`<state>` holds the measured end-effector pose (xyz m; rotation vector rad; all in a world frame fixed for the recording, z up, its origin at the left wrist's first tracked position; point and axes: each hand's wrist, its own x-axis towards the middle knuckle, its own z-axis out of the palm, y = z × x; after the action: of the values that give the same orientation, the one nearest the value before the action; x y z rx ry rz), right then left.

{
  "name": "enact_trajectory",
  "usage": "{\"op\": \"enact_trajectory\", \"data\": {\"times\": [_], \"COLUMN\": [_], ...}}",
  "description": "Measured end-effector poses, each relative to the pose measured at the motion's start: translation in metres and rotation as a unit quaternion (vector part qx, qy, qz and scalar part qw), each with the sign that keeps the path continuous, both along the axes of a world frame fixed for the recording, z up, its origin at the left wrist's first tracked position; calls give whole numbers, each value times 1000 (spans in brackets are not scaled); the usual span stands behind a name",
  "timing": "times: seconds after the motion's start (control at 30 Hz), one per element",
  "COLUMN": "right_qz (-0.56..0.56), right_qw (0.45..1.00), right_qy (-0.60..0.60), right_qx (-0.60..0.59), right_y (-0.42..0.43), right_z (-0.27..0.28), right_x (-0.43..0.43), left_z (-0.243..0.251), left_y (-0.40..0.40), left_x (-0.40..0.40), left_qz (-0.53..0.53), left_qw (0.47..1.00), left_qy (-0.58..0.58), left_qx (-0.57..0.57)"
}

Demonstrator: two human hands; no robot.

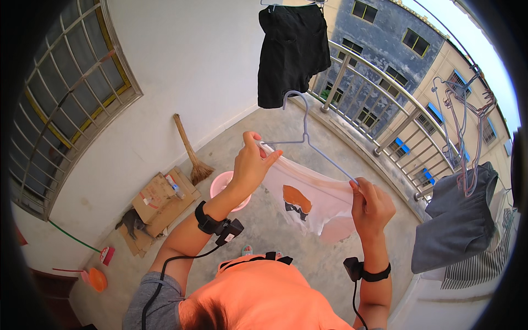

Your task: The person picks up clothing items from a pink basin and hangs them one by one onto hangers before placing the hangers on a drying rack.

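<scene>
A pale pinkish-white garment [330, 202], likely underpants, hangs spread between my two hands and bears an orange and dark grey print. The pale blue-grey wire hanger [306, 134] has its hook upward and its two arms running down to the garment's waistband. My left hand [251, 165] pinches one end of the waistband at the hanger's tip. At the opposite end, my right hand [373, 206] grips the waistband and the hanger's other tip. Black shorts [288, 53] hang just beyond the hanger's hook.
Grey trousers or shorts [458, 218] and several wire hangers [470, 123] hang at right, near the metal balcony railing [383, 78]. Left on the concrete floor are a pink basin [218, 183], a straw broom [192, 152], flattened cardboard [161, 198] and a dark grey cat [134, 222].
</scene>
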<state>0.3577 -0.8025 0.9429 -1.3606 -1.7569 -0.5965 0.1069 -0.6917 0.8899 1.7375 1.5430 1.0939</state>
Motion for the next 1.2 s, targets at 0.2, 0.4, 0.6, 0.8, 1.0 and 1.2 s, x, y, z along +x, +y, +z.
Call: {"op": "enact_trajectory", "data": {"times": [0.2, 0.4, 0.6, 0.8, 1.0, 1.2], "right_qz": [-31, -72, -27, -16, 1, 30], "right_qw": [999, 994, 999, 999, 999, 999], "right_qy": [29, 60, 21, 16, -30, -11], "right_qx": [-17, -47, -43, -30, -37, -36], "right_y": [0, 3, 3, 8, 11, 11], "right_z": [-17, -36, -47, -53, -57, -59], "right_x": [7, 15, 10, -2, -5, -4], "left_z": [-20, -7, -7, -17, -14, 0], "left_y": [14, 13, 20, 13, 20, 27], "left_x": [2, -14, -20, -21, -40, -49], "left_qz": [-89, -118, -117, -40, 0, -40], "left_qw": [961, 870, 867, 998, 969, 991], "left_qy": [-258, -420, -417, 8, 211, 99], "left_qx": [-48, -231, -245, -53, 128, -86]}}
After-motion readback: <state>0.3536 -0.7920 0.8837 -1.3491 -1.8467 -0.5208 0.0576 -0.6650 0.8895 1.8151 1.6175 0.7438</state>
